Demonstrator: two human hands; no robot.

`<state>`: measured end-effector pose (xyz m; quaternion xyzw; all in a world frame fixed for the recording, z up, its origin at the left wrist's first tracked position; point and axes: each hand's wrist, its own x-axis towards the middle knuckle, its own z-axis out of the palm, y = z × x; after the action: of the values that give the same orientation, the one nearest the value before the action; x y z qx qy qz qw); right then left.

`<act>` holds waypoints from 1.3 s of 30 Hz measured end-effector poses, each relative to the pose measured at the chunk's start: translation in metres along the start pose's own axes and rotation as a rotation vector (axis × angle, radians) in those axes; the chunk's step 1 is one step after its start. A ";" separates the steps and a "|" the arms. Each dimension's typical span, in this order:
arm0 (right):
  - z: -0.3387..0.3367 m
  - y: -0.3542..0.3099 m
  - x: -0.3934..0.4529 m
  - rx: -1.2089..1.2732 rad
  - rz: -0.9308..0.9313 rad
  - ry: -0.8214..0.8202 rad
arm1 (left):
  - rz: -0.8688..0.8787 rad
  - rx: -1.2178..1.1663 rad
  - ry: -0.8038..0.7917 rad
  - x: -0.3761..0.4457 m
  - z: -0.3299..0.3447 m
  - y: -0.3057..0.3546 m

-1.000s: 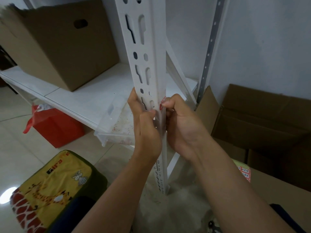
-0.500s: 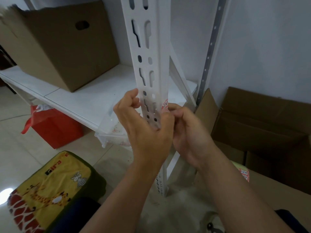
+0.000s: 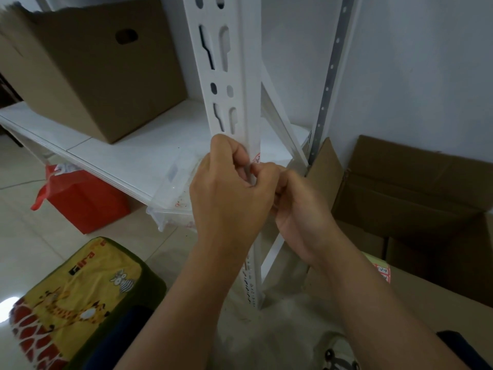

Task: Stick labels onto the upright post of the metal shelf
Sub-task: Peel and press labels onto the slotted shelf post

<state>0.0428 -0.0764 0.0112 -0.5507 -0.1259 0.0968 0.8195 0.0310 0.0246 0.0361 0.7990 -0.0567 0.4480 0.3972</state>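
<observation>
Both hands are drawing together since the earlier frames: the left hand [image 3: 226,190], formerly flat along the upright post [image 3: 234,84], is now crossing in front of it, fingers curled and meeting the right hand's [image 3: 298,209] curled fingertips. What they are pinching cannot be told. Just above the knuckles a red-printed label [image 3: 256,159] is sitting on the post's edge. Likely risk: the label creasing or bridging a slot if pressed unevenly. Beyond the fingers, a cardboard box [image 3: 88,68] is resting on the white shelf board [image 3: 128,156]; below, tiled floor [image 3: 24,225].
</observation>
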 end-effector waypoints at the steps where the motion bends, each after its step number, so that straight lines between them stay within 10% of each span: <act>1: 0.000 0.000 0.000 0.002 -0.004 -0.003 | -0.023 -0.002 0.004 0.000 0.001 0.002; 39: 0.003 -0.001 0.001 0.029 0.008 0.038 | 0.062 0.090 -0.015 -0.011 -0.008 -0.011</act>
<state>0.0426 -0.0742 0.0131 -0.5411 -0.1066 0.0915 0.8292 0.0241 0.0347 0.0236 0.8173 -0.0639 0.4562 0.3462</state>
